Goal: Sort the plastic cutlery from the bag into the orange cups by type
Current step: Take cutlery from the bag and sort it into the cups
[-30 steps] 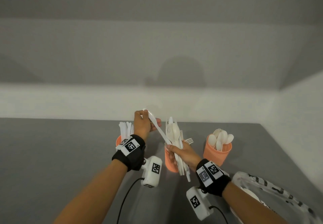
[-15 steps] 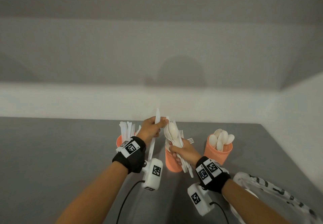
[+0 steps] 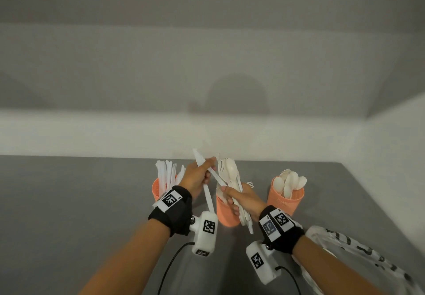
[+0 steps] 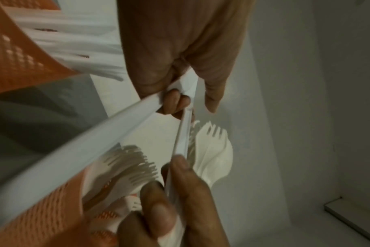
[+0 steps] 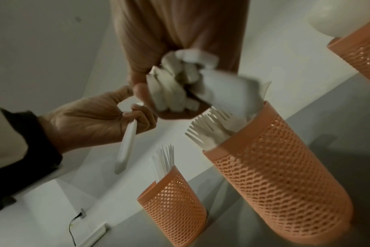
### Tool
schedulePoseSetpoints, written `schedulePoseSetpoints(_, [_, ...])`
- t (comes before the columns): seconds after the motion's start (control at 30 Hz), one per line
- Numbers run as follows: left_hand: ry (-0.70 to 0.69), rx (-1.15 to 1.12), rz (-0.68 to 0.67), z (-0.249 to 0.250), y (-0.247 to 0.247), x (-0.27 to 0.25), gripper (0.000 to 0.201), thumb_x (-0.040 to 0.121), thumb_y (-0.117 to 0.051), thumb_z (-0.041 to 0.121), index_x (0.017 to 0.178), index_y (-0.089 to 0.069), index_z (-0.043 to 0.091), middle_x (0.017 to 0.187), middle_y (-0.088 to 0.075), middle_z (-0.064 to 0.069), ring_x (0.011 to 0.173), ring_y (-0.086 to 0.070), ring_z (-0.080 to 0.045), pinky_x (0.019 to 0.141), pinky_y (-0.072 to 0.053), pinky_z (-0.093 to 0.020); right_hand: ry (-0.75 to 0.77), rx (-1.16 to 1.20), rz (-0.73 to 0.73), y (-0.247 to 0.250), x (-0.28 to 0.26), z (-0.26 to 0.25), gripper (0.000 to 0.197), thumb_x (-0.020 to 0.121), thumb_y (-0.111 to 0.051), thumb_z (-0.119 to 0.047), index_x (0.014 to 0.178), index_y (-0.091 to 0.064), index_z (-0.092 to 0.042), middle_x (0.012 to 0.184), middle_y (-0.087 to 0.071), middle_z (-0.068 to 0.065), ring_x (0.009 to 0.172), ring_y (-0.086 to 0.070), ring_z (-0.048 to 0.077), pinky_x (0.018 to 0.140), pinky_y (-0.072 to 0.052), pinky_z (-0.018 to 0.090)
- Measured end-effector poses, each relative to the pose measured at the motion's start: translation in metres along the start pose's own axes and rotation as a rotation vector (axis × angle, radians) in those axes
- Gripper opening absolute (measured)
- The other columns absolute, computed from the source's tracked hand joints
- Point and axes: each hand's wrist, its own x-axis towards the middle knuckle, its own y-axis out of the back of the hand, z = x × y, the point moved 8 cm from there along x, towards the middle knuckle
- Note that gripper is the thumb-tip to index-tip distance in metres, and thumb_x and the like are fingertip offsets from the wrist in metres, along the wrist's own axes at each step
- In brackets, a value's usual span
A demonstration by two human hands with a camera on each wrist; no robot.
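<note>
My right hand (image 3: 240, 199) grips a mixed bundle of white forks, a spoon and knives (image 3: 230, 175) above the middle orange cup (image 3: 226, 214), which holds forks (image 5: 209, 130). My left hand (image 3: 199, 177) is right beside it. It holds one white knife (image 3: 208, 199) pointing down and pinches a second knife (image 4: 184, 133) that still runs into the bundle. The left orange cup (image 3: 156, 187) holds knives (image 3: 166, 172). The right orange cup (image 3: 285, 200) holds spoons (image 3: 291, 181).
The clear printed plastic bag (image 3: 349, 251) lies on the grey table (image 3: 69, 202) at the lower right, beside my right forearm. A white wall runs close behind the cups and along the right side. Camera cables hang under both wrists.
My left hand drew one knife out of the bundle, swung it upright, then turned it downward. It has come back to the bundle and taken hold of a second knife.
</note>
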Motion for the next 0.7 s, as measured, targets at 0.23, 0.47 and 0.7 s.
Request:
schedulePoseSetpoints(0.23, [0.019, -0.02, 0.19, -0.014, 0.012, 0.001, 0.039, 0.099, -0.037, 0.024, 0.067, -0.053, 0.012, 0.055, -0.054, -0.002, 0.047, -0.037, -0.012, 0.048, -0.031, -0.022, 0.055, -0.084, 0.045, 0.003, 0.003, 0.0, 0.015, 0.091, -0.058, -0.017, 0.085, -0.056, -0.003, 0.048, -0.051, 0.0, 0.031, -0.039, 0.009, 0.034, -0.035, 0.018])
schedulePoseSetpoints(0.47, [-0.103, 0.026, 0.314, 0.024, 0.035, 0.002, 0.011, 0.094, -0.043, 0.017, 0.092, -0.051, 0.009, 0.054, -0.029, 0.0, 0.032, -0.03, -0.005, 0.035, -0.028, -0.016, 0.062, -0.529, 0.325, 0.032, 0.006, 0.002, 0.021, 0.088, -0.058, -0.019, 0.107, -0.057, -0.01, 0.085, -0.064, 0.003, 0.072, -0.061, 0.018, 0.059, -0.043, 0.025])
schedulePoseSetpoints(0.7, [-0.25, 0.403, 0.122, 0.024, -0.012, -0.008, 0.019, 0.082, -0.068, 0.022, 0.096, -0.061, 0.011, 0.077, -0.061, 0.006, 0.064, -0.056, -0.005, 0.056, -0.045, -0.013, 0.087, -0.681, 0.378, 0.025, 0.007, -0.007, 0.03, 0.085, -0.055, -0.02, 0.114, -0.053, -0.012, 0.106, -0.066, 0.008, 0.1, -0.062, 0.027, 0.074, -0.044, 0.027])
